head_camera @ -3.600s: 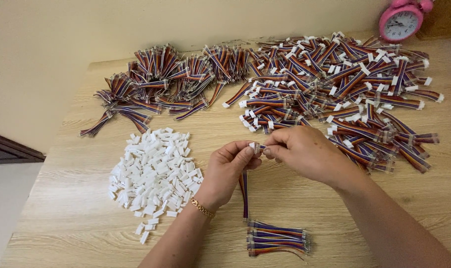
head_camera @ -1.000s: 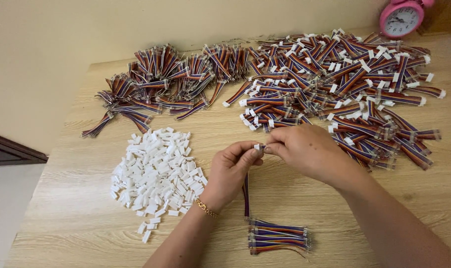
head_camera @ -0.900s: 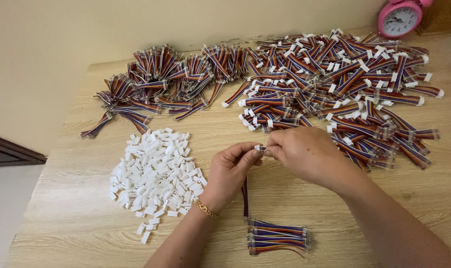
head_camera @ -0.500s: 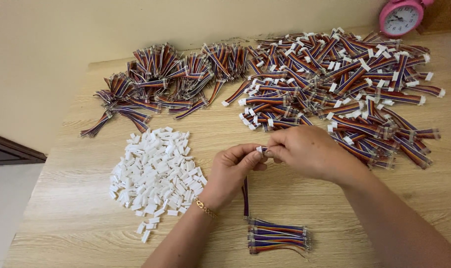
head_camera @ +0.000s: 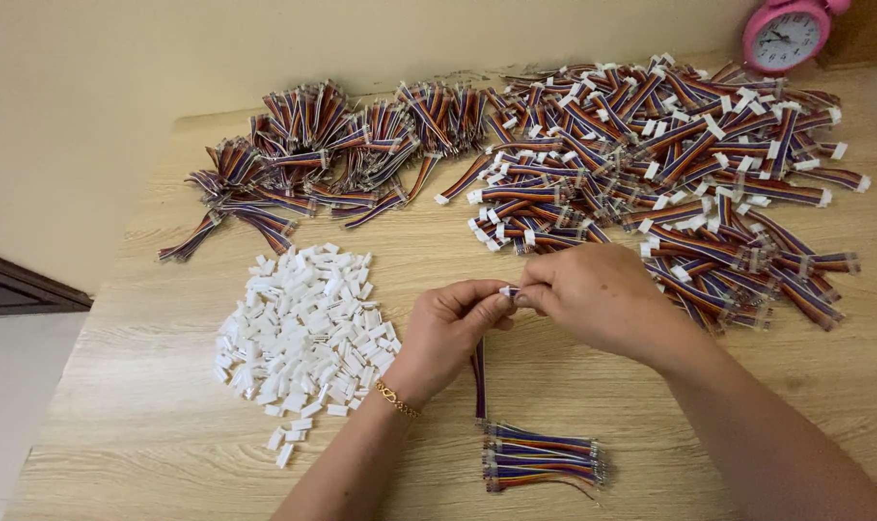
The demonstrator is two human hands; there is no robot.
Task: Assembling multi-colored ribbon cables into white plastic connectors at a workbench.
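Hundreds of striped wire bundles (head_camera: 651, 164) are spread across the back of my wooden table (head_camera: 168, 453), with a heap of white plastic plugs (head_camera: 303, 338) at left and a small stack of wires (head_camera: 540, 458) near me. My left hand (head_camera: 448, 333) and right hand (head_camera: 593, 299) meet mid-table, fingertips pinched on one tiny white plug (head_camera: 508, 290), its wire (head_camera: 479, 376) hanging down.

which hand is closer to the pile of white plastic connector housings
Left. The left hand sits just right of the white housing pile, its wrist close beside the pile's edge. The right hand is further right, beyond the left hand, meeting it at a small white connector.
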